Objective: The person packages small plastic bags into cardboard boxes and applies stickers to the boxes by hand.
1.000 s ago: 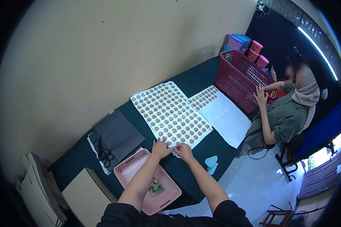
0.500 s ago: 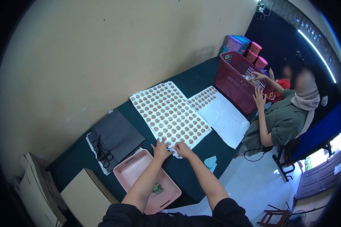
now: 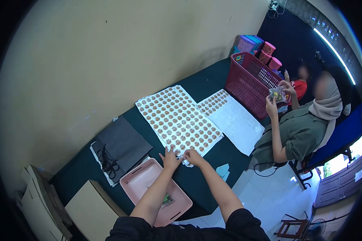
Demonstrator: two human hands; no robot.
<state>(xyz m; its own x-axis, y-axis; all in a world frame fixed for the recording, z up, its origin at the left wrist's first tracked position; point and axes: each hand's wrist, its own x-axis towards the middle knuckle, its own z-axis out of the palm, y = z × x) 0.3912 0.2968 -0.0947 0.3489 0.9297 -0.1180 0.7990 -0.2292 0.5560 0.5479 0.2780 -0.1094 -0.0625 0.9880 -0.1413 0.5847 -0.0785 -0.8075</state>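
Note:
A large white sheet covered with rows of round brown stickers (image 3: 180,118) lies on the dark green table. My left hand (image 3: 171,160) rests at its near edge, fingers spread. Just right of it, my right hand (image 3: 194,158) is pinched with its fingertips pressed together. A small crumpled white piece (image 3: 186,162) shows between the two hands, but what the right fingertips grip is too small to make out. Below my left forearm is a pink tray (image 3: 145,176), with a small clear packet with green contents (image 3: 167,199) inside.
A second, partly used sticker sheet (image 3: 239,126) lies to the right. Beyond it stands a maroon basket (image 3: 245,86), where a co-worker holds a clear packet (image 3: 276,94). Black bags (image 3: 124,140) and cardboard (image 3: 90,205) are at left; pale blue paper (image 3: 223,171) lies near the right edge.
The co-worker has lifted a clear packet out of the basket and now holds it in both hands. My own hands stay at the sheet's near edge with only slight finger movement.

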